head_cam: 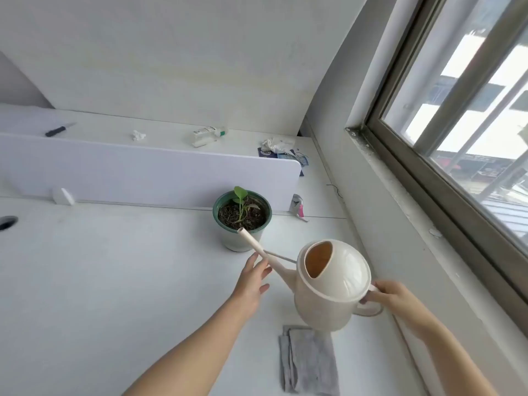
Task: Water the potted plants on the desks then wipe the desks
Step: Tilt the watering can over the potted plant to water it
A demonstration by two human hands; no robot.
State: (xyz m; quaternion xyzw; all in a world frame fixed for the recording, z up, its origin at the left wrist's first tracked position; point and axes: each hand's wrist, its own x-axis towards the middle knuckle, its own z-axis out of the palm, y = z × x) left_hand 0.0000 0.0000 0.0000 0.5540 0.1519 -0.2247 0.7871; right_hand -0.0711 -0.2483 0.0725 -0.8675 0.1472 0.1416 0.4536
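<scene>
Watering can (331,284), cream: handle gripped by right hand (391,297), spout tip at rim of potted plant (242,217). Left hand (253,277): fingers relaxed, touching spout. Grey cloth (308,361): near desk (100,275) edge.

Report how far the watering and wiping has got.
Done: nothing visibly. In hand: the right hand grips the watering can, left hand touches its spout, tip at the potted plant; no water visible. Left: wiping; grey cloth lies folded on the desk.
</scene>
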